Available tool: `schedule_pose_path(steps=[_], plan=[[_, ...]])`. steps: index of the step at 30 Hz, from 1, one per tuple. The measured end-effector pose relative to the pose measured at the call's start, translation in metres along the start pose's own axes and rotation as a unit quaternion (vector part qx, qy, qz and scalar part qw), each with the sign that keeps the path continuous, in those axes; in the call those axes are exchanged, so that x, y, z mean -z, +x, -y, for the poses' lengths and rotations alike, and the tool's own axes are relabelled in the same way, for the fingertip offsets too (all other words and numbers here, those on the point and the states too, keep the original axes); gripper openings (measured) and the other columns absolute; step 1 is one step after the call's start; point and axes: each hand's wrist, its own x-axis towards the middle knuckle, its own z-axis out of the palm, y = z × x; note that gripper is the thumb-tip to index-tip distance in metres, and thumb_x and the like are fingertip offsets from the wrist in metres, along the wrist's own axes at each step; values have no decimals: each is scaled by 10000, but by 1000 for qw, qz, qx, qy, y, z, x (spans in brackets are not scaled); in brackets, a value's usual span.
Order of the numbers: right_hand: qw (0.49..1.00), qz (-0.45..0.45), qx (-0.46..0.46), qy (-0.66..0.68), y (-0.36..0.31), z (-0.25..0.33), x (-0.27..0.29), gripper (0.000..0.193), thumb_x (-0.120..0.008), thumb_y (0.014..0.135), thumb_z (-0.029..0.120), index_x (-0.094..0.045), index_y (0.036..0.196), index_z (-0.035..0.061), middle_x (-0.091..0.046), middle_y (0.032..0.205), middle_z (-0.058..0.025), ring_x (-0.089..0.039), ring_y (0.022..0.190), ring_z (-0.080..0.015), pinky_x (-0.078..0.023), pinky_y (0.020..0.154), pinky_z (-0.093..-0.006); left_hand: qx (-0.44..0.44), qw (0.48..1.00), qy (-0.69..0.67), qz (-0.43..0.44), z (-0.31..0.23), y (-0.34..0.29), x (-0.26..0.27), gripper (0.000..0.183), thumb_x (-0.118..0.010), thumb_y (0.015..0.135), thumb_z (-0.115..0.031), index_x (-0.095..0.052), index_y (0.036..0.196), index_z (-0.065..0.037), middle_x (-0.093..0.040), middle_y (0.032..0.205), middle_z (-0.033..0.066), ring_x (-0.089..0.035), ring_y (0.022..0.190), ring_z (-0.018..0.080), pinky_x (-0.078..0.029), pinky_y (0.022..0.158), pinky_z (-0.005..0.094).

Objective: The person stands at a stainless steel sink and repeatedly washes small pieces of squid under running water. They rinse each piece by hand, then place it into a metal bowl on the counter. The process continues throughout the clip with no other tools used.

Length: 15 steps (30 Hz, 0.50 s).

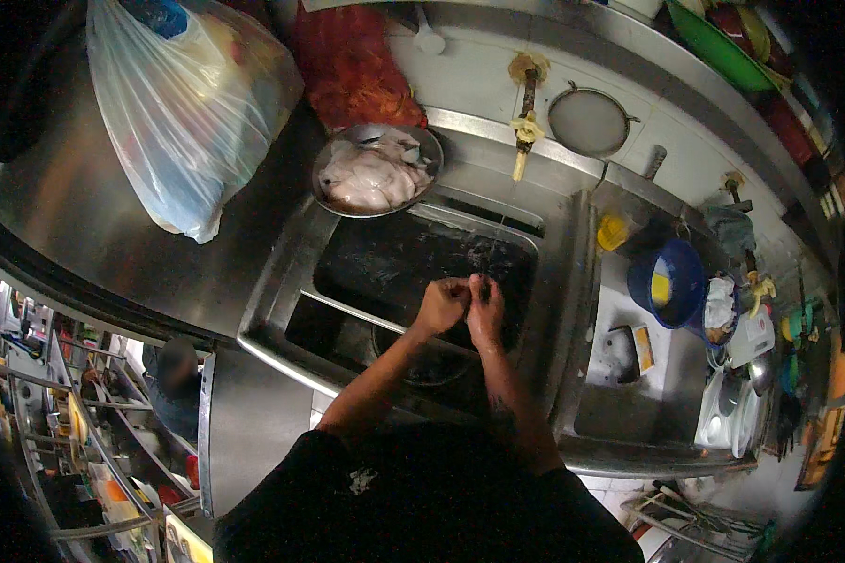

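Note:
My left hand [441, 308] and my right hand [485, 311] come together over a dark, wet basin [371, 253] in the steel sink. Both are closed, fingers curled and thumbs close to each other. Whatever they hold, if anything, is too small or hidden to name. Beyond them, a thin stream seems to fall from the wall tap [521, 161], splashing near my fingertips. At the sink's far left corner sits a round metal bowl [327, 202] heaped with pale pinkish, slick raw meat or seafood [371, 176].
A full translucent plastic bag [183, 113] stands on the steel counter at left, beside a red mesh sack [352, 70]. A strainer [589, 122] hangs on the wall. The right basin holds a blue bowl [688, 281]. A metal bar [352, 310] crosses the sink. Another person [174, 389] is at lower left.

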Motion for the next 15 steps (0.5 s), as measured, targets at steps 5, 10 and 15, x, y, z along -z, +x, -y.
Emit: schedule_pose_path(steps=[5, 10, 15], plan=[[996, 0, -2, 85, 5, -13, -3, 282, -581, 914, 283, -580, 935, 3, -578, 854, -38, -533, 791, -143, -442, 760, -297, 24, 996, -51, -74, 2, -17, -12, 195, -582, 875, -103, -654, 980, 44, -677, 796, 89, -570, 711, 78, -478, 649, 259], [989, -78, 115, -60, 7, -14, -14, 229, -560, 916, 220, -595, 922, -6, -610, 820, -86, -568, 739, -188, -458, 697, -326, 34, 985, -106, -129, 18, -27, -18, 191, -568, 887, -79, -646, 988, 62, -679, 830, 67, -561, 747, 55, -470, 681, 234], [976, -126, 121, -127, 16, -14, -11, 234, -553, 912, 200, -611, 879, -24, -636, 805, -159, -596, 728, -257, -462, 681, -350, 35, 957, -223, -181, 10, -27, -10, 207, -556, 913, -113, -643, 1008, 48, -660, 845, 32, -559, 740, 65, -466, 657, 228]])
